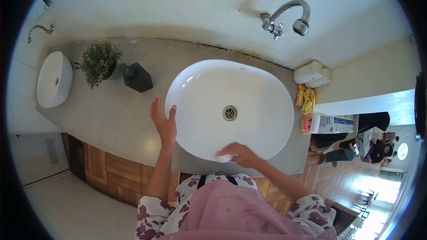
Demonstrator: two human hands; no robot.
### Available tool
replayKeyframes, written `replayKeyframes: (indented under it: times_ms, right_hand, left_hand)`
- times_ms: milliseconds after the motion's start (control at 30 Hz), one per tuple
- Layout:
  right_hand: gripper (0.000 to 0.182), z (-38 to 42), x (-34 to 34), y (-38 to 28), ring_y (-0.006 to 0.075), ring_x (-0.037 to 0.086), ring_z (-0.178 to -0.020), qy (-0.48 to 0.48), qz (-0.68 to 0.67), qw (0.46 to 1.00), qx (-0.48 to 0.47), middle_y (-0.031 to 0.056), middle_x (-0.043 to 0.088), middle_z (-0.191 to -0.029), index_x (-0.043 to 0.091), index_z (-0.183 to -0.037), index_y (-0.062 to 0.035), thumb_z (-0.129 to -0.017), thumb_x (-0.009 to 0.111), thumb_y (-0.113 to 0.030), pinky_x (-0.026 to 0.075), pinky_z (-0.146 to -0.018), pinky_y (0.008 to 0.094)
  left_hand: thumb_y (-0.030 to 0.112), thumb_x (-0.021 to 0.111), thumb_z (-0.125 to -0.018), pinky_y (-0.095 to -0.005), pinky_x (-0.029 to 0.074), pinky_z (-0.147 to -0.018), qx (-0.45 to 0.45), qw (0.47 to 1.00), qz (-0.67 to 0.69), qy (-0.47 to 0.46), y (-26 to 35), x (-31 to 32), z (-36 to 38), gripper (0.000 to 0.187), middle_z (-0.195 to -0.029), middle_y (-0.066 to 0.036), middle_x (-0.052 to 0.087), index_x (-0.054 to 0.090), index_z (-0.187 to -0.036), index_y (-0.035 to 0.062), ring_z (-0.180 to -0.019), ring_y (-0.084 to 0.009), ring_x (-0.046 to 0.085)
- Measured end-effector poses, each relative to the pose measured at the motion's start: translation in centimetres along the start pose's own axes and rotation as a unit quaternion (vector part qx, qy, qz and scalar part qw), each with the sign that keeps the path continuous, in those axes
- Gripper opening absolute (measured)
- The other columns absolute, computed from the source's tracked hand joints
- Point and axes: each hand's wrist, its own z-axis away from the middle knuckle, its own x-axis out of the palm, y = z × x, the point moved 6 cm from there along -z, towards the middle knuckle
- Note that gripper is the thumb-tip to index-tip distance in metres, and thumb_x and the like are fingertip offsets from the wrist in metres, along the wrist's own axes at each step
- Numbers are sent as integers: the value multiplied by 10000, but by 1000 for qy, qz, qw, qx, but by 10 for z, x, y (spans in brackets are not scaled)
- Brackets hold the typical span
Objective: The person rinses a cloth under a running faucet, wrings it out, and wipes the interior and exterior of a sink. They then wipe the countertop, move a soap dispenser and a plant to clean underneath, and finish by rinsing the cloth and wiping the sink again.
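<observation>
In front of me, a white oval sink basin [262, 102] sits on a grey counter, with a round metal drain [230, 113] in its floor. My right hand [242, 154] is closed around a small white pad [225, 158] at the basin's near rim. Part of the pad is hidden by the fingers, and its exact kind is unclear. Beside the basin's left rim, my left hand [165, 122] is raised with its fingers apart, holding nothing. A dark green bottle [137, 77] stands beyond that hand.
A chrome tap [289, 18] juts from the wall above. To the left are a potted plant [101, 62] and a second basin [54, 80]. White rolls [311, 74], a yellow cloth [308, 101], a pink sponge [306, 124] and a box [336, 124] line the right side. People are farther right.
</observation>
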Motion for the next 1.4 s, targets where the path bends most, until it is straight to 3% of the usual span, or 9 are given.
replayKeyframes:
  times_ms: [167,267,367,567,700,767,967,1167,1400]
  right_hand:
    - [321,90,-99,87,259,554,-1013,58,330,930,149,38,641,-1041,650,-1067,-183,-751,659,-124,418,-888,421]
    - [337,70,-91,73,283,554,-1032,159,365,905,152,71,635,-1073,623,-1110,-137,-778,642,-192,398,-912,442]
    - [538,63,-36,44,344,455,-1182,95,359,920,127,179,433,-1339,422,-1338,-88,-834,577,-192,348,-1010,446]
    - [305,52,-56,57,315,500,-1122,55,178,974,129,124,555,-1203,597,-1136,-66,-837,543,-90,411,-950,407]
    - [181,-5,-86,93,287,558,-943,99,366,925,6,89,606,-949,635,-888,-76,-732,559,-25,455,-832,403]
    - [222,-30,-116,111,269,559,-881,243,407,875,-102,84,599,-921,638,-877,-93,-686,572,0,472,-777,405]
    - [226,-45,-124,97,281,551,-892,366,320,873,23,113,588,-916,644,-1003,-80,-788,578,-74,474,-781,385]
    - [270,45,-28,35,296,544,-887,99,223,965,91,122,574,-927,645,-1055,-131,-791,615,-177,480,-770,398]
    - [175,-27,-83,98,317,537,-838,214,327,920,9,137,552,-850,633,-872,-64,-724,571,5,456,-820,429]
  left_hand:
    - [103,582,-854,-453,202,-1106,39,996,-57,-48,-19,11,-6,472,-1375,-150,421,476,-1313,84,-1346,-341,244]
    - [115,574,-860,-453,200,-1107,34,997,-54,-44,-21,10,-4,443,-1379,-144,421,499,-1295,84,-1346,-343,245]
    - [126,564,-867,-455,198,-1107,20,998,-49,-42,-20,10,-4,423,-1383,-143,419,509,-1284,76,-1347,-343,245]
    - [144,550,-875,-460,193,-1110,-4,999,-22,-49,-16,9,-4,389,-1385,-134,423,536,-1257,72,-1354,-333,242]
    - [138,544,-873,-455,202,-1109,-8,999,-14,-47,-13,7,-6,388,-1380,-131,432,540,-1254,69,-1352,-326,252]
    - [134,546,-871,-455,206,-1108,-15,999,-14,-45,-15,8,-5,389,-1379,-131,433,540,-1254,67,-1352,-326,253]
    - [132,561,-869,-449,214,-1107,-15,999,-2,-38,-18,9,-4,390,-1370,-131,446,541,-1250,52,-1347,-325,265]
    - [134,563,-870,-446,213,-1107,-31,999,3,-40,-18,10,-4,396,-1359,-134,460,535,-1252,31,-1346,-327,271]
    - [160,562,-872,-449,208,-1106,-21,999,4,-40,-14,7,-5,400,-1353,-131,469,539,-1255,45,-1350,-323,266]
